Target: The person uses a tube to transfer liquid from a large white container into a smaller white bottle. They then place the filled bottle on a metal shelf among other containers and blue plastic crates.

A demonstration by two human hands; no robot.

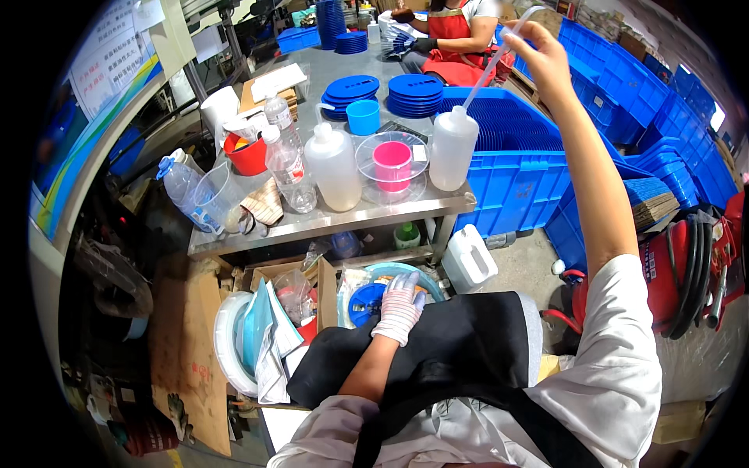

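Note:
My right hand (537, 56), bare and raised high at the upper right, pinches a translucent bent-spout tube (490, 72). The tube slants down to the neck of a cloudy white squeeze bottle (454, 150) at the right front of the metal table. My left hand (400, 306), in a striped white glove, lies with fingers stretched at the edge of my black apron. Beside it a blue round plastic piece (363, 303) sits in a light-blue basin (427, 282). A pink cup (392, 165) stands on a clear disc (367, 166), left of the bottle.
Another squeeze bottle (333, 170) and clear water bottles (290, 173) line the table (374, 209). Stacked blue lids (413, 95) lie behind. A blue crate (515, 183) stands right of the table, with a white jug (470, 261) below. A co-worker in a red apron (450, 39) sits beyond.

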